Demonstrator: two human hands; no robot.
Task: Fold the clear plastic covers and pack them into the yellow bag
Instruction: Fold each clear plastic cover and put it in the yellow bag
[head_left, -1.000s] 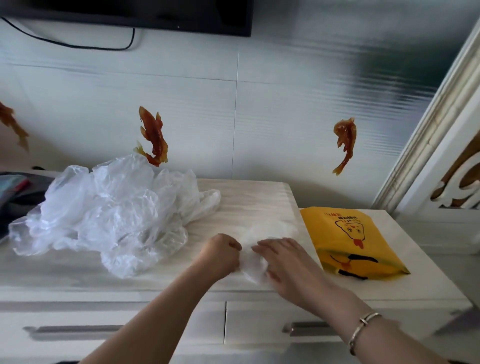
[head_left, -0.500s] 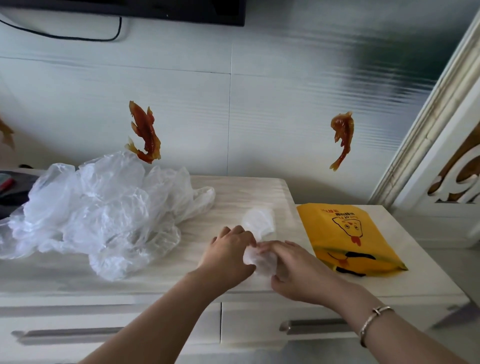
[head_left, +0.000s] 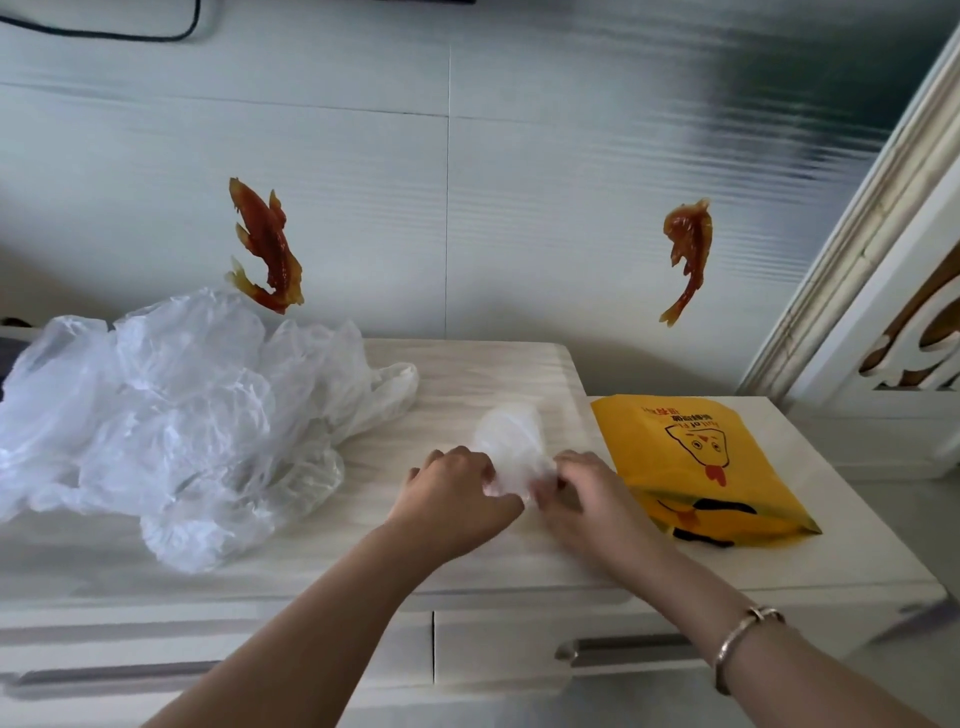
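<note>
Near the lower middle of the frame I see both hands meeting over a small clear plastic cover (head_left: 511, 447) on the pale cabinet top (head_left: 467, 374). My left hand (head_left: 457, 499) has its fingers curled, pinching the near end of the cover; my right hand (head_left: 587, 499) pinches the same end from the other side, fingertips almost touching the left ones. The far end of the cover lies on the top, pointing up the frame. To the right, just beside the right hand, the yellow bag (head_left: 691, 467) lies flat on a lower white surface. At left of the frame a big crumpled heap of clear plastic (head_left: 171, 415) sits on the cabinet, well apart from the hands. A bracelet (head_left: 737, 642) circles the right wrist. Two orange fish stickers (head_left: 265, 249) are on the wall above.
</note>
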